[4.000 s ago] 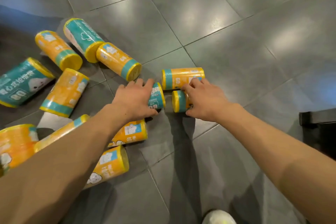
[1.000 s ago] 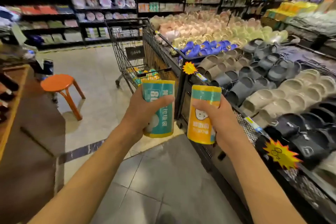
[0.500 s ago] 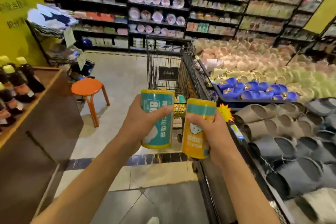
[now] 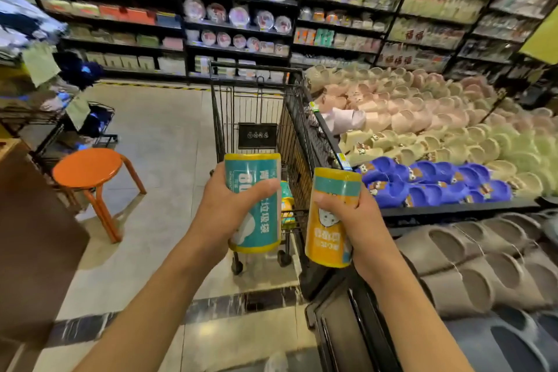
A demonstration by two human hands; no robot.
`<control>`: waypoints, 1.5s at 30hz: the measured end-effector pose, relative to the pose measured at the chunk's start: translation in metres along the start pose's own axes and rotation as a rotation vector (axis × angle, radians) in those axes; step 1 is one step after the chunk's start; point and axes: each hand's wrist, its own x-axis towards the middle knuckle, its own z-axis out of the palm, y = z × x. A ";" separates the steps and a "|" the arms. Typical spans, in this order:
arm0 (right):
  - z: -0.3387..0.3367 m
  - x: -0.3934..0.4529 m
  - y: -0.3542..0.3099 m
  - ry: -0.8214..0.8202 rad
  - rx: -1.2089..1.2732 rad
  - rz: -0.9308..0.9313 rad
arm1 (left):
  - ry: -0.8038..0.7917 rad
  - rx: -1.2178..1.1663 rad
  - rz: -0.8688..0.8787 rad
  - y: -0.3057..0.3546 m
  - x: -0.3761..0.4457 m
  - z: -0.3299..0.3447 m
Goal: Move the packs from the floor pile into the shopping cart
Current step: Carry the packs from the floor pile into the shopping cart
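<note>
Two packs up, both upright, long axis vertical. Left hand [image 4: 225, 208] wraps the teal pack [image 4: 253, 202], thumb across the front; label reads "80" and "垃圾袋". Right hand [image 4: 354, 220] grips the orange pack [image 4: 330, 220], teal band on top; its print is too blurred to read. Shopping cart [image 4: 290, 118] at 12 o'clock, at least one pack [image 4: 286, 201] inside.

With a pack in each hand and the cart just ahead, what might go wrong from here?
The left hand grips the teal pack and the right hand the orange pack, both short of the shopping cart. Released early, they would likely hit the floor. The slipper display crowds the cart's right side, so the right arm might brush it.
</note>
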 end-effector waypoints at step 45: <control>0.029 0.736 0.276 -0.037 -0.320 0.423 | 0.277 0.158 -0.481 -0.271 0.656 0.060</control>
